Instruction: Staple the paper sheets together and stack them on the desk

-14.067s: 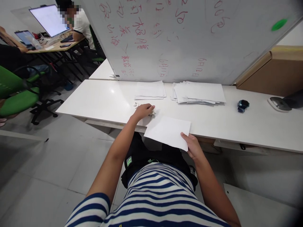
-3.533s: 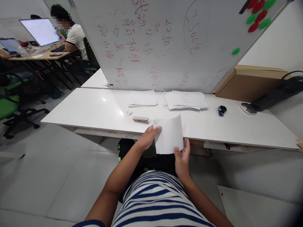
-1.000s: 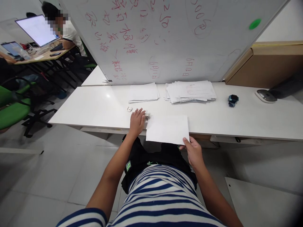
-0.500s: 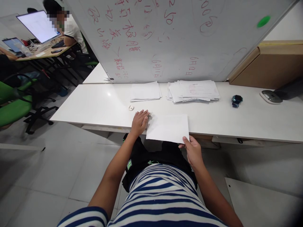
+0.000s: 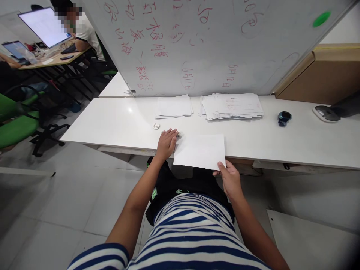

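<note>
A white sheet of paper [image 5: 200,152] lies partly on the desk, and its near edge sticks out past the desk's front edge. My right hand [image 5: 231,178] pinches its near right corner, thumb on top. At the sheet's left end, my left hand [image 5: 167,143] rests palm down with its fingers stretched out. Beneath those fingers is a small object [image 5: 179,134], mostly covered, with only a light-coloured end showing past the fingertips; its kind I cannot make out. A little beyond my left hand sits a small white ring-shaped item [image 5: 156,126], perhaps a roll of tape.
Along the back of the white desk [image 5: 112,120] lie a thin paper stack [image 5: 173,106] and a thicker one [image 5: 233,107], below a whiteboard [image 5: 197,45]. To the right are a dark watch [image 5: 284,118], a computer mouse [image 5: 326,113] and a cardboard box [image 5: 317,77]. Another person sits far left.
The view has tilted slightly. Both hands and the sheet stay almost where they were, with my left fingers shifted only slightly.
</note>
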`<state>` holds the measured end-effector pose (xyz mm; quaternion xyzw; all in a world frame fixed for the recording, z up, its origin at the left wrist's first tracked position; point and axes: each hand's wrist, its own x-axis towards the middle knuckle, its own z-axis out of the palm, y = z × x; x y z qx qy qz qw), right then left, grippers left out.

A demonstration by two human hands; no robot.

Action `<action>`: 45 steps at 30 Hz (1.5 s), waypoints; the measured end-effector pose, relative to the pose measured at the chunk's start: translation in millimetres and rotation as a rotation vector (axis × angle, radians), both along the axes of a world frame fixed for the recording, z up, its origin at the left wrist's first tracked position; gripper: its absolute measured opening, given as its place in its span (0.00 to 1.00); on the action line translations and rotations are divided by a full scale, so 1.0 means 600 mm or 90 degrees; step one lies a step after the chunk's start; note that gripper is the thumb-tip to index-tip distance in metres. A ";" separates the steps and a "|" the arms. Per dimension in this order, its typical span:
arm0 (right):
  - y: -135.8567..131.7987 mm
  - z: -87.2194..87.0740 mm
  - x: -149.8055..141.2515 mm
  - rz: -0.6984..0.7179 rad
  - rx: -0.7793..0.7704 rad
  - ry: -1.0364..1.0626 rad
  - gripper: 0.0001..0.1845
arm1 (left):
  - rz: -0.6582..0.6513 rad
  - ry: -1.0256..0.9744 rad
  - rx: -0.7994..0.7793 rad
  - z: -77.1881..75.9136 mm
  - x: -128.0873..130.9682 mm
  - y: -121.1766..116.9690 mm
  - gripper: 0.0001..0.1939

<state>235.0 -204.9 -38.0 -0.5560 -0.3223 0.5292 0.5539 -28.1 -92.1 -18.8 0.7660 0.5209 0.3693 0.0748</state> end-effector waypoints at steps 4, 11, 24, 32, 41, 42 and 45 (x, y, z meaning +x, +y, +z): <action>-0.002 -0.001 0.001 0.001 0.004 0.001 0.19 | 0.015 0.003 -0.011 -0.001 0.002 0.000 0.20; -0.002 -0.001 0.002 -0.001 -0.001 -0.004 0.19 | 0.008 0.007 -0.011 -0.003 0.003 0.000 0.19; -0.004 -0.005 0.001 -0.003 -0.008 -0.003 0.18 | 0.012 0.031 -0.016 -0.009 0.006 0.004 0.19; -0.004 -0.009 0.002 -0.008 -0.016 -0.007 0.17 | 0.012 0.029 -0.006 -0.008 0.008 0.005 0.17; 0.002 -0.003 0.003 -0.014 -0.023 -0.003 0.16 | 0.003 0.077 -0.020 0.003 0.004 0.008 0.17; 0.001 -0.002 0.003 -0.012 -0.025 -0.016 0.16 | -0.004 0.097 -0.023 0.007 0.003 0.008 0.17; 0.001 -0.002 0.006 -0.002 -0.031 -0.050 0.16 | -0.026 0.177 -0.042 0.021 0.003 0.009 0.18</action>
